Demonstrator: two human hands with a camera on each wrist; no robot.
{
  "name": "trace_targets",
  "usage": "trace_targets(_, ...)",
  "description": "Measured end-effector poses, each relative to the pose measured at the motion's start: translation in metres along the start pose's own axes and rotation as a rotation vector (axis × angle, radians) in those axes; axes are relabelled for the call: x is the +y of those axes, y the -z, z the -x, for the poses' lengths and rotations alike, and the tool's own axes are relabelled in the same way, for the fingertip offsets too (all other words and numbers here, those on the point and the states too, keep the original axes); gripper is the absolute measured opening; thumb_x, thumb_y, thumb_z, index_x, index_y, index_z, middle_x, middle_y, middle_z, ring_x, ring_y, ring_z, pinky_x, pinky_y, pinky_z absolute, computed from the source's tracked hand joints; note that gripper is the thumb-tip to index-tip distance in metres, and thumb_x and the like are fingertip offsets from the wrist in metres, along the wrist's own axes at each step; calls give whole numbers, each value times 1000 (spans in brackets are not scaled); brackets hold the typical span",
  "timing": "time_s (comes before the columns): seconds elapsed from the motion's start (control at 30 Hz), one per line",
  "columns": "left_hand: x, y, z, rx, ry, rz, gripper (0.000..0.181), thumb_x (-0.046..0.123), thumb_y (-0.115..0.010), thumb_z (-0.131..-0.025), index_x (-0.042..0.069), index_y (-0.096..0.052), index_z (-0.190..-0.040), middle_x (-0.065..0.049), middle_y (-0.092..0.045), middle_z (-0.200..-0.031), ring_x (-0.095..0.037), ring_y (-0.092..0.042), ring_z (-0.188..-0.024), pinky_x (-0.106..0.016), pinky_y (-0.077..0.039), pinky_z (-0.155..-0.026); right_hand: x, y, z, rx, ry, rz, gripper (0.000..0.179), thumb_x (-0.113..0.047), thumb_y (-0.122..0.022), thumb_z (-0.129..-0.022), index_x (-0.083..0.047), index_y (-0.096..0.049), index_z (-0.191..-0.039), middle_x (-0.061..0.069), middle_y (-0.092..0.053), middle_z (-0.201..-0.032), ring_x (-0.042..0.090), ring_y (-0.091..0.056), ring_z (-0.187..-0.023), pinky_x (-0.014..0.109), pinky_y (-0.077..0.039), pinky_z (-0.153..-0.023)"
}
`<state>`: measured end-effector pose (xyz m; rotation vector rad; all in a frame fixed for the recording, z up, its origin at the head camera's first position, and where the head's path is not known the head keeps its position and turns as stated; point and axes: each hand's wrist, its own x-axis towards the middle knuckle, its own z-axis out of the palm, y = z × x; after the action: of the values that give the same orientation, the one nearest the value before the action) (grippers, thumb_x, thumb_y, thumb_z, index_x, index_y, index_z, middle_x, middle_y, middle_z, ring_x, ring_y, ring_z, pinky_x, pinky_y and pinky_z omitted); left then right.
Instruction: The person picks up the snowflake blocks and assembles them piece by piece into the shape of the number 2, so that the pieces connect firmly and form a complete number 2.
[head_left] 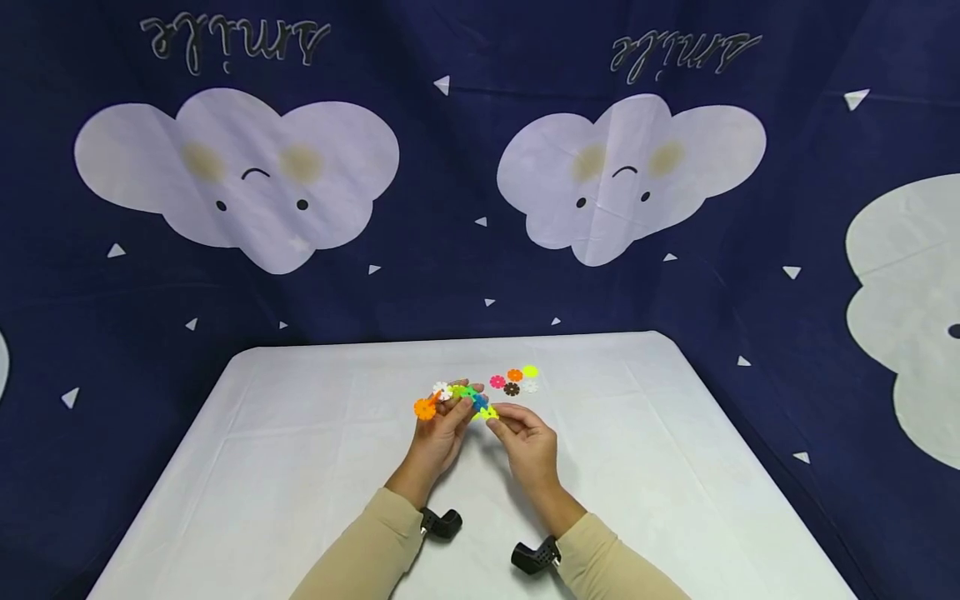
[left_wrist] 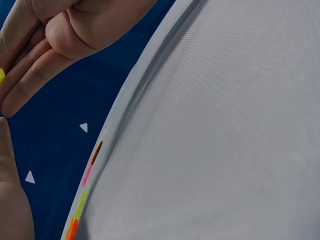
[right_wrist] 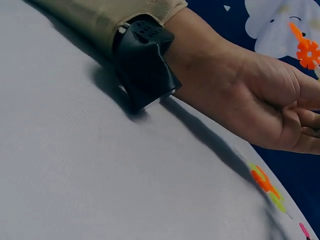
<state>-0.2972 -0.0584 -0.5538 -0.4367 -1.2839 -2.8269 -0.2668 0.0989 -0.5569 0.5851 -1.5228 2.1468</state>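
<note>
Above the table, my left hand (head_left: pixel 437 442) holds a joined chain of notched plastic discs near its middle, the thumb laid over it. Along the chain come an orange disc (head_left: pixel 425 409) at the left end, a white disc (head_left: pixel 441 389), a green disc (head_left: pixel 468 393), a blue disc (head_left: pixel 480 403) and a yellow disc (head_left: pixel 490 412) at the right end. My right hand (head_left: pixel 534 446) pinches that yellow disc between thumb and fingertips. The orange disc (right_wrist: pixel 308 54) also shows beyond the left hand in the right wrist view. Fingers hide part of the chain.
Loose discs lie on the white table (head_left: pixel 637 467) beyond the right hand: a pink disc (head_left: pixel 497 382), an orange disc (head_left: pixel 514 375), a yellow disc (head_left: pixel 530 372), a brown disc (head_left: pixel 512 389) and a white disc (head_left: pixel 530 387). A dark blue cloud-print curtain (head_left: pixel 442 300) hangs behind.
</note>
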Motion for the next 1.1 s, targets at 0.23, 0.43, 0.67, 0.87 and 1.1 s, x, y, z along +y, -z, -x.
trace_targets(0.23, -1, 1, 0, -96, 30, -50, 60, -5, -59, -104, -18, -28, -154, -25, -62, -138, -26, -62, -127, -39, -42, -114, -1, 2, -1, 2, 12, -42, 28, 25, -71, -86, 26, -63, -113, 39, -66, -113, 23, -74, -103, 36, -58, -90)
trace_targets(0.43, -3, 2, 1, -177, 60, -122, 60, -12, -59, -100, -17, -32, -153, -18, -66, -138, -23, -61, -129, -34, -40, -115, -1, 3, -1, 0, -7, -57, 28, 25, -70, -87, 26, -63, -114, 37, -67, -115, 23, -74, -104, 36, -58, -91)
trace_targets(0.67, -5, 5, 1, -268, 26, -157, 46, -14, -60, -99, -23, -45, -142, -10, -70, -133, -22, -62, -128, -37, -44, -112, -1, 3, 0, -35, -31, -93, 29, 25, -68, -89, 28, -60, -117, 40, -64, -119, 24, -73, -107, 35, -58, -91)
trace_targets(0.87, -2, 4, 2, -253, 61, -224, 35, -14, -56, -101, -19, -56, -136, -19, -65, -138, -22, -61, -127, -35, -42, -112, -2, 3, 1, -9, -102, -67, 28, 21, -70, -91, 27, -61, -117, 41, -65, -114, 20, -74, -101, 31, -60, -85)
trace_targets(1.1, 17, -10, 6, -145, 17, -230, 36, -13, -57, -100, -28, -48, -132, -35, -61, -134, -27, -64, -122, -36, -46, -110, -1, 4, 0, 12, -176, 34, 24, 11, -75, -93, 20, -67, -114, 36, -70, -105, 20, -76, -95, 30, -61, -82)
